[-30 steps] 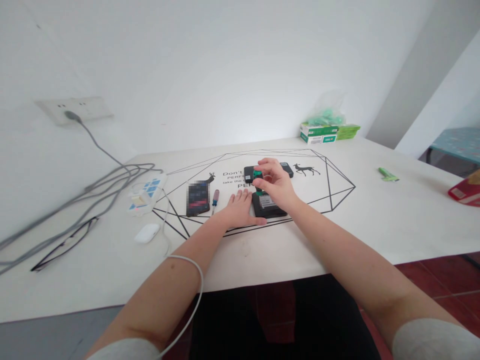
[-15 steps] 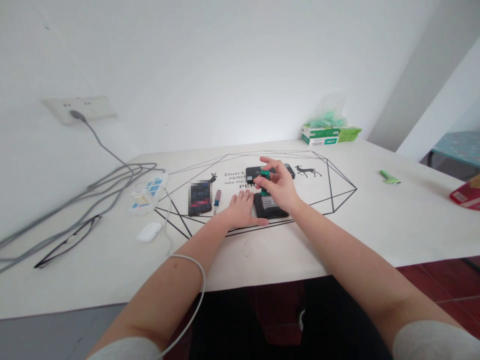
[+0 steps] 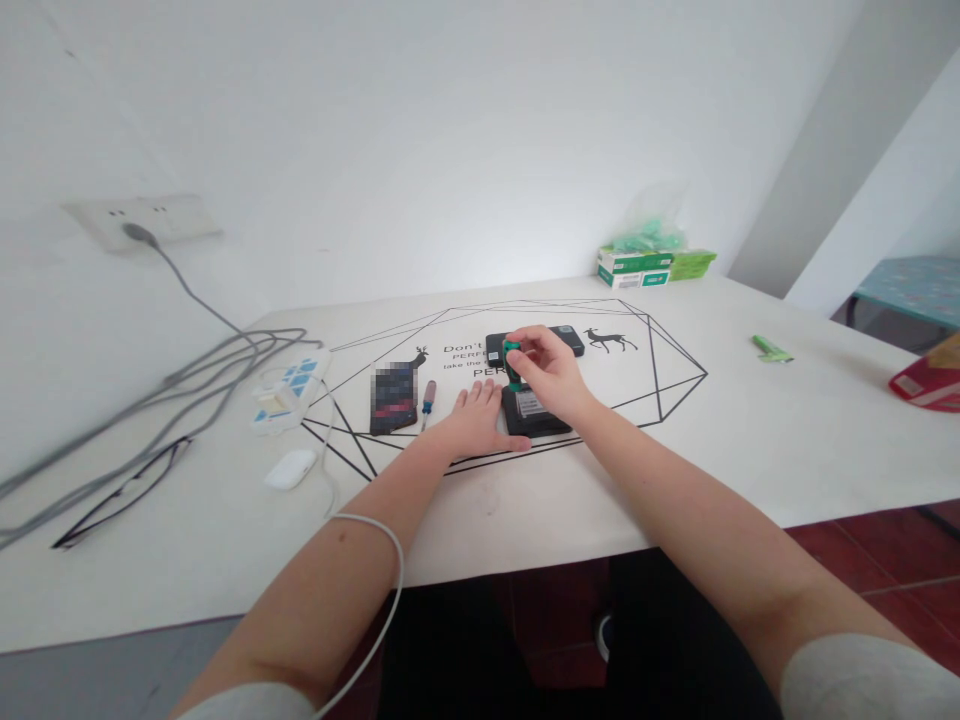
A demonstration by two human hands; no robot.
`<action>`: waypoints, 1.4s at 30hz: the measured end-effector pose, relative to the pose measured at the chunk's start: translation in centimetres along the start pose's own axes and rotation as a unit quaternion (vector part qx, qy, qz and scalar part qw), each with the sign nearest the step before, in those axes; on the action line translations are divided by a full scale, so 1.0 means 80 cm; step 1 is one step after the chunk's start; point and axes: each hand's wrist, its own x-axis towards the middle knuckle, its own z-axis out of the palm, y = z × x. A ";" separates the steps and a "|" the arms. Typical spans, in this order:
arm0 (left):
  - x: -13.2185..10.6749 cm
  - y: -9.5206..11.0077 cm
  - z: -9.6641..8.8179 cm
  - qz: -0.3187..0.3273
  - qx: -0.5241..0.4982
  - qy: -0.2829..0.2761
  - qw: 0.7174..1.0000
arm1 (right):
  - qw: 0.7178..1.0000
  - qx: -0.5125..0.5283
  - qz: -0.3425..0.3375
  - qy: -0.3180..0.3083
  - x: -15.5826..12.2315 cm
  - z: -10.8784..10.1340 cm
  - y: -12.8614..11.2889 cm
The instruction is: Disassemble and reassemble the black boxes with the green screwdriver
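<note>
My right hand (image 3: 546,376) pinches the green handle of a small screwdriver (image 3: 513,356), held upright over a black box-shaped device (image 3: 534,415) lying on the white table (image 3: 750,440). My left hand (image 3: 477,420) lies flat on the table, fingers stretched out, its thumb against the device's left front edge. A second black device (image 3: 537,342) lies just behind the first, partly hidden by my right hand.
A phone (image 3: 394,398) and a blue-handled screwdriver (image 3: 427,399) lie left of my hands. Further left are a power strip (image 3: 288,391) with grey cables, a white earbud case (image 3: 291,468) and glasses (image 3: 120,495). Green boxes (image 3: 651,265) stand at the back, a green item (image 3: 771,349) to the right.
My right hand's fingers have shifted round the green handle, from spread at the top to closed on it. My left hand and the device have stayed put.
</note>
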 end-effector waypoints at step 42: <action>-0.001 0.002 0.000 0.003 0.002 0.005 1.000 | 0.992 -0.094 -0.082 0.007 -0.005 0.000 0.001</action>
